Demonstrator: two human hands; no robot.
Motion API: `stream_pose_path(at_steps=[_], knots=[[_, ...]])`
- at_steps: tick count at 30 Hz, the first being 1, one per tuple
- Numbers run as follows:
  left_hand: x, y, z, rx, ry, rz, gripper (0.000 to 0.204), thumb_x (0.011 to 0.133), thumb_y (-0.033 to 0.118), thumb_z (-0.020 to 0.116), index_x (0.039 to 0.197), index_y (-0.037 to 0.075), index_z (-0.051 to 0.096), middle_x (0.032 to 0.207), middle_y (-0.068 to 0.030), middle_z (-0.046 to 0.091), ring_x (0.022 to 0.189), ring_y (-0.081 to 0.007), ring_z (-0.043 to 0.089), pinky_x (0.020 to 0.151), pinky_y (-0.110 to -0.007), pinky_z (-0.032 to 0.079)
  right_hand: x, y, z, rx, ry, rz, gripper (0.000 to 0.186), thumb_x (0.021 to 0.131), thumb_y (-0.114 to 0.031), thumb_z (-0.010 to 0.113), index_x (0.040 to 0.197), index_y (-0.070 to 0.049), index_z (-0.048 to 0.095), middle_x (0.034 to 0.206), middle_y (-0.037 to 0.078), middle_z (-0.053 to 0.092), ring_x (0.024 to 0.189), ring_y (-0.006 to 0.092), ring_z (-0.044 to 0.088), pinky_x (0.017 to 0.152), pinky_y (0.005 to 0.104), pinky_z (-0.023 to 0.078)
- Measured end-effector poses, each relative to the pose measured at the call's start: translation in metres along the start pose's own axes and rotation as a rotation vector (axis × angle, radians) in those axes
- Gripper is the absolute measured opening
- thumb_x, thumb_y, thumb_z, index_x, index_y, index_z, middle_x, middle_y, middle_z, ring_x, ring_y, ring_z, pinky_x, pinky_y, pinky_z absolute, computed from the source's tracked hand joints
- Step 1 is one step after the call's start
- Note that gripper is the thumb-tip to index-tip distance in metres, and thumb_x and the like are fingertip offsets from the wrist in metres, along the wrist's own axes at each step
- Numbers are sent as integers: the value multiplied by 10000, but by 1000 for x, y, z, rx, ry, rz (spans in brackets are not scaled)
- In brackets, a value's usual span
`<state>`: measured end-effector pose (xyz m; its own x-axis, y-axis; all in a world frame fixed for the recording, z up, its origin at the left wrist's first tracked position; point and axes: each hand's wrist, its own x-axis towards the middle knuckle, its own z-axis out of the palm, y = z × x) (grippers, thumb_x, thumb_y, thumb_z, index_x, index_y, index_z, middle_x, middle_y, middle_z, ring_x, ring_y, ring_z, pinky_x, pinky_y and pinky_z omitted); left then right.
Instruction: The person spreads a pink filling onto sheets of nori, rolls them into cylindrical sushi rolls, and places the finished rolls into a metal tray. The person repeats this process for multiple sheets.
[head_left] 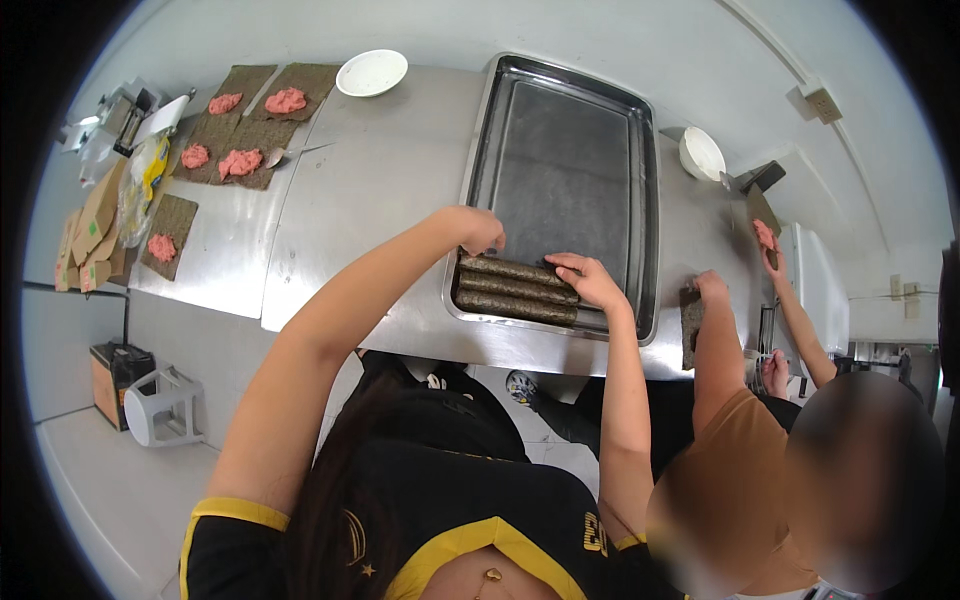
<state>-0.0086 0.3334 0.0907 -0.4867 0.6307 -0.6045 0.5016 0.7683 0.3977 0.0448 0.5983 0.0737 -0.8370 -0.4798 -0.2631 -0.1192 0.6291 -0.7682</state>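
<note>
From where I stand, three slim dark-green cylindrical seaweed rolls lie side by side at the six o'clock end of a large rectangular grey metal tray on the brushed-steel bench. What matters is the farthest one, the top seaweed roll: its long axis runs from about nine o'clock to between three and four, across the tray, and it sits against the middle seaweed roll, with the nearest seaweed roll beyond that toward six. The person's bare left hand is nearer its nine o'clock end, the bare right hand nearer its three o'clock end. The left forearm slants in from seven o'clock, over the tray's rim, wrist bent and fingers curled downward; I can't tell whether they pinch the roll or only meet it. The right forearm rises almost straight from six, its fingers reaching toward ten, loosely spread and unclenched, apparently resting on the roll. Toward twelve, past both hands, the tray's dark floor stretches away bare.
</note>
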Motion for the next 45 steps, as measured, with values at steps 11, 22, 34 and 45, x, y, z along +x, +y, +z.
stream_pose_path(at_steps=[11,22,34,45], knots=[[-19,16,8,-38,202,28,375,733,-37,625,1096,56,631,1108,-96,645,1022,-295,614,851,-406,503,11,-20,0,80,32,-50,259,846,-52,620,1098,-49,680,1121,82,659,1035,219,621,922,320,470],[-44,19,52,9,532,135,118,742,87,690,684,36,601,1074,-49,604,898,-259,618,755,-374,527,-29,-8,-4,22,304,-83,117,731,-24,703,848,-29,702,1008,71,660,984,257,625,865,357,486],[-61,21,59,-17,501,80,103,723,103,715,722,41,633,1257,-10,538,1132,-218,519,894,-367,488,-66,14,27,-215,679,83,84,701,-65,730,778,-41,706,892,74,613,907,276,586,786,380,465],[-54,12,77,17,591,97,46,744,62,677,724,27,654,1349,-62,494,1321,-357,388,1068,-433,375,-68,8,68,-247,947,247,66,713,-79,730,763,-41,712,909,77,592,898,287,565,799,387,453]])
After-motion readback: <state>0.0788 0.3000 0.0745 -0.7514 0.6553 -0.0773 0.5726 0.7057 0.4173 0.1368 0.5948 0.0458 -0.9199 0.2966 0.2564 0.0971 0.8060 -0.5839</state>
